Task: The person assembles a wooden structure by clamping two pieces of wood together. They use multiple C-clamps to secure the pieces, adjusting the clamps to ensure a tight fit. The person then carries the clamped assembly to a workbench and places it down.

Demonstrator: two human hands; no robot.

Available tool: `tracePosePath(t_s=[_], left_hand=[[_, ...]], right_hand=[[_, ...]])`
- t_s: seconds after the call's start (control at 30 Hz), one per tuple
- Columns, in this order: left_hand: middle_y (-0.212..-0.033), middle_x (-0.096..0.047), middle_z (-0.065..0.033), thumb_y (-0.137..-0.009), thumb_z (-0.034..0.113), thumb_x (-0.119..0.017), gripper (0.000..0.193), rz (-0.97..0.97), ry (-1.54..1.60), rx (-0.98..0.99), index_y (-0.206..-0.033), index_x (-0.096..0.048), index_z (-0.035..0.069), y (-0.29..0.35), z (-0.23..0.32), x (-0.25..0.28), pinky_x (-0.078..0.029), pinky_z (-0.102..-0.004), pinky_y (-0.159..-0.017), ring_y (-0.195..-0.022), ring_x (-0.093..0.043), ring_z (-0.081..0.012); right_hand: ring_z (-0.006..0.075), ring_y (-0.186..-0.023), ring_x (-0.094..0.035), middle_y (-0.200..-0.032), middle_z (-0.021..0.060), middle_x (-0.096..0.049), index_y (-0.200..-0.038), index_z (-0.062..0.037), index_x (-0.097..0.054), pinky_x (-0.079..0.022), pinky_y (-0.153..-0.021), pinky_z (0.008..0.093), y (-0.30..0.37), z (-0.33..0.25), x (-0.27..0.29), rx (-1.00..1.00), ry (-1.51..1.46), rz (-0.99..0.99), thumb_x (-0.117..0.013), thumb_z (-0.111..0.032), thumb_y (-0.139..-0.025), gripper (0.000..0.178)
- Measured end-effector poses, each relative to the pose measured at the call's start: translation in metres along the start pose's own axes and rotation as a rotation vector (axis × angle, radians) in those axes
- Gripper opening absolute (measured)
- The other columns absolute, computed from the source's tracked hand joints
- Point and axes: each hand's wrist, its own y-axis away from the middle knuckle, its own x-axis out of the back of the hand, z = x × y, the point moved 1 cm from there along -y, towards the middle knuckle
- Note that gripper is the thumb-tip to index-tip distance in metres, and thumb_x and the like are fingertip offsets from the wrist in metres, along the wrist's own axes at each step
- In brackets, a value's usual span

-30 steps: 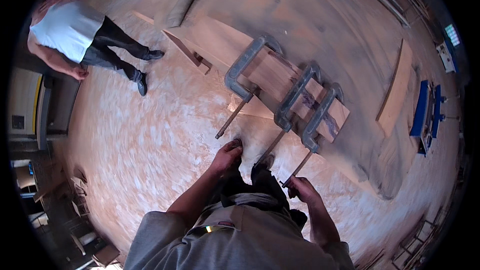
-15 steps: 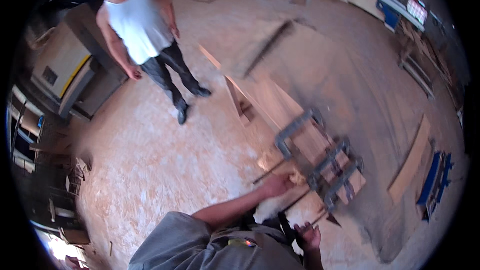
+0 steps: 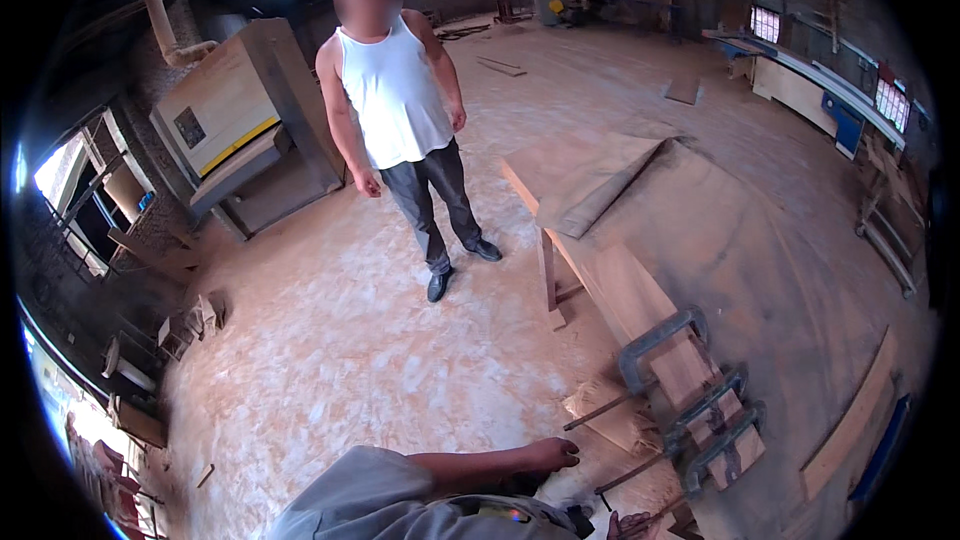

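Three dark metal G-clamps hold wooden boards (image 3: 632, 292) to the edge of a dusty workbench (image 3: 745, 240) on my right. The far clamp (image 3: 640, 352) stands apart from the middle clamp (image 3: 712, 408) and the near clamp (image 3: 735, 448). Their long screws stick out below the bench edge. My left hand (image 3: 551, 454) is closed in a loose fist in front of me, off the clamps; anything inside it is hidden. Low in the picture, my right hand (image 3: 628, 524) has its fingers round the screw end of the near clamp.
A person (image 3: 400, 90) in a white sleeveless top stands across the floor. Wood shavings (image 3: 612, 415) lie under the bench edge. A long plank (image 3: 850, 420) and a blue tool (image 3: 880, 450) rest on the bench's right. A large machine (image 3: 235, 110) stands back left.
My view has tilted up, showing more of the workshop. My left hand has drawn back from beside the middle clamp. My right hand has come onto the near clamp's screw.
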Motion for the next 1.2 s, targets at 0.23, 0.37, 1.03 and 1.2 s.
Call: tracePosePath(t_s=[0.23,0.37,1.03,1.2], left_hand=[[-0.106,-0.064,-0.0191,-0.084,0.036,-0.057,0.051,0.052,-0.127,-0.181,-0.122,-0.055,0.002,-0.012,-0.015,-0.016,-0.05,-0.0379,-0.08,-0.087,-0.065,-0.0285],[-0.111,-0.061,-0.0208,-0.083,0.037,-0.057,0.051,0.048,-0.179,-0.194,-0.119,-0.056,0.001,-0.008,0.002,-0.021,-0.046,-0.0387,-0.088,-0.1,-0.06,-0.0321],[-0.101,-0.064,-0.018,-0.081,0.031,-0.058,0.034,-0.279,-1.281,-0.339,-0.1,-0.063,0.003,-0.055,0.067,-0.093,-0.048,-0.045,-0.084,-0.097,-0.061,-0.0353],[-0.1,-0.062,-0.0238,-0.083,0.044,-0.053,0.049,-0.111,-0.593,-0.26,-0.102,-0.061,0.0,-0.066,0.069,-0.082,-0.046,-0.0447,-0.084,-0.095,-0.059,-0.0387]], right_hand=[[0.011,-0.044,-0.037,-0.05,-0.0032,-0.041,-0.07,-0.0129,-0.057,-0.041,-0.09,0.0507,-0.009,0.006,0.013,0.039,-0.068,-0.014,-0.049,-0.041,-0.089,0.035],[0.01,-0.041,-0.028,-0.045,-0.0037,-0.03,-0.068,-0.0146,-0.055,-0.043,-0.074,0.0406,-0.004,0.004,0.009,0.047,0.048,-0.163,-0.048,-0.048,-0.09,0.04],[0.0133,-0.048,-0.028,-0.054,-0.0006,-0.03,-0.065,-0.0124,-0.042,-0.038,-0.068,0.0385,-0.008,0.003,-0.009,-0.034,0.112,0.079,-0.037,-0.046,-0.095,0.046],[0.0146,-0.042,-0.025,-0.045,-0.0014,-0.026,-0.059,-0.0147,-0.037,-0.041,-0.068,0.0381,-0.015,-0.009,0.008,-0.187,0.126,-0.201,-0.03,-0.043,-0.099,0.049]])
